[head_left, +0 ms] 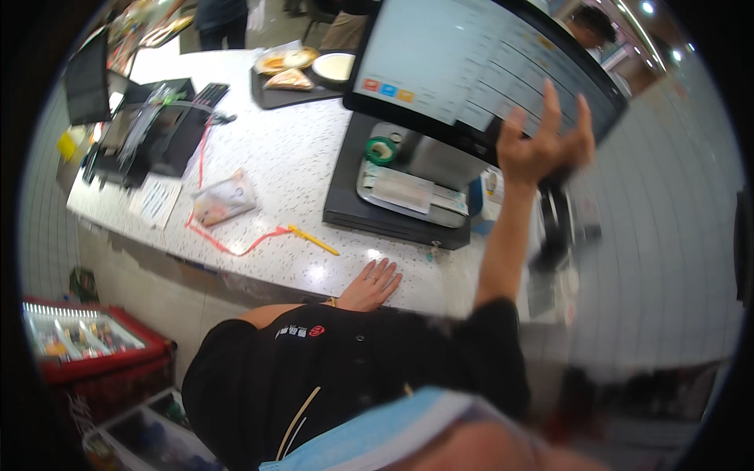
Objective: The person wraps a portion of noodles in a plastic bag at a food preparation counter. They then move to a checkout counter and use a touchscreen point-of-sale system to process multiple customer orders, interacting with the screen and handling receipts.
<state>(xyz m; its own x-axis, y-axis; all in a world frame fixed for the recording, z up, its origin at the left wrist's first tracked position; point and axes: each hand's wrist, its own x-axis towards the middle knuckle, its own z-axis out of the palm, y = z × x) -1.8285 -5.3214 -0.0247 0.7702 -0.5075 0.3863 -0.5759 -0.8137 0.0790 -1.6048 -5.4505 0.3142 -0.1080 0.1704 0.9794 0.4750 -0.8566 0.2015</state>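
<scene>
My right hand (545,141) is raised with fingers spread at the lower right of a touchscreen point-of-sale monitor (447,65). It holds nothing, and whether a fingertip touches the glass I cannot tell. My left hand (372,287) lies palm down on the speckled white counter (283,147) near its front edge, a ring on one finger. Ahead of it, a black cash drawer (394,231) sits beneath the monitor. On the monitor's base are a green tape roll (380,151) and flat papers (403,189). A yellow pen (314,240) on a red cord (235,252) lies left of the drawer.
A small clear-wrapped packet (225,201) and a written paper (156,200) lie to the left. Behind them stands black counter equipment (147,129). A dark tray (274,100) with plated food is at the back. A red-framed display freezer (100,347) stands lower left. People stand beyond.
</scene>
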